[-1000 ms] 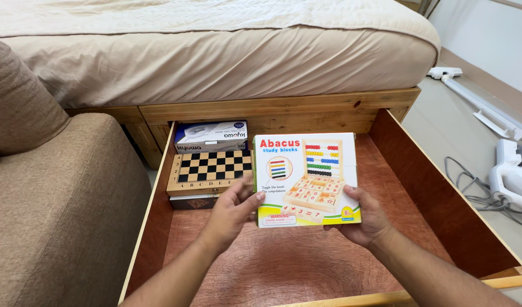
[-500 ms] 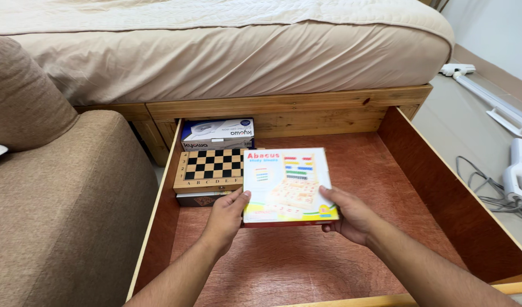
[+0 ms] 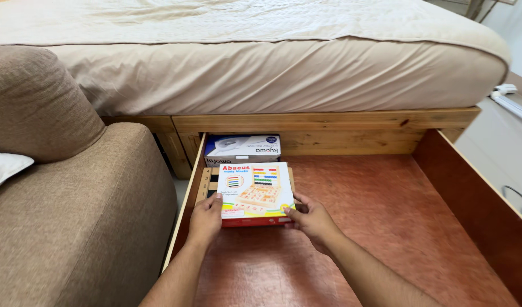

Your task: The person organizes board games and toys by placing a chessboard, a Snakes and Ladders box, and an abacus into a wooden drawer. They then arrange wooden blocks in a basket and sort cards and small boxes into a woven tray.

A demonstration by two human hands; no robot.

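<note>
My left hand (image 3: 206, 218) and my right hand (image 3: 310, 219) grip the near corners of a white abacus toy box (image 3: 254, 192). The box lies flat on top of a wooden chessboard case (image 3: 207, 182), which shows only as a strip along the box's left edge. Both sit in the back left corner of an open under-bed drawer (image 3: 386, 210) with a reddish-brown bottom. Behind them a white and blue carton (image 3: 242, 149) stands against the drawer's back wall.
A brown sofa (image 3: 67, 199) with a white cushion (image 3: 2, 169) stands close on the left of the drawer. The bed with beige sheet (image 3: 261, 62) overhangs the back. A white vacuum part (image 3: 508, 98) and a grey cable (image 3: 519, 196) lie on the floor at right.
Both hands have lowered the abacus box and shifted it left and back, from in front of me onto the chessboard case, which is now almost covered.
</note>
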